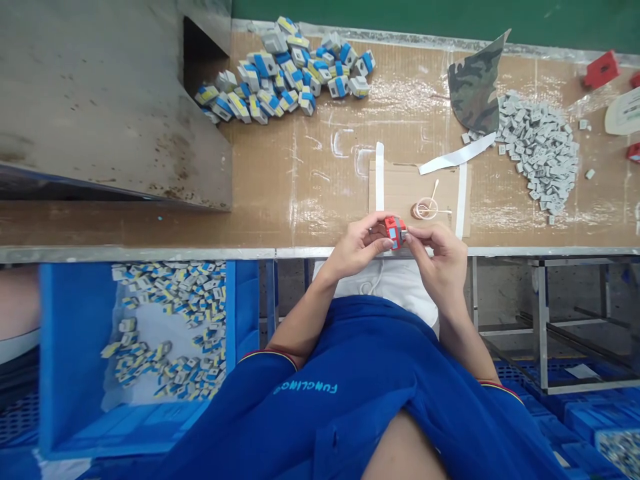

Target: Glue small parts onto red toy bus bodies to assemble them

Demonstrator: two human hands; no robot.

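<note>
Left hand (358,245): I grip the red block (395,232).
Right hand (443,259): I pinch a small grey piece (405,235) — at the block's side.
Cup (417,214): near, on cardboard (399,185).

I read turquoise lettering (306,388), "FUNGLING" plus one unclear final character, upside down on the near blue shirt (370,360); print on the far-right pale container (623,112) is illegible.

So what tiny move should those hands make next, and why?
Perhaps a gentle press by the right hand toward the small red block, while the left hand steadies it. The left hand grips the block, and the right thumb and a finger are right at its side, where a small pale piece seems to show, though it's too tiny to be sure.
</note>
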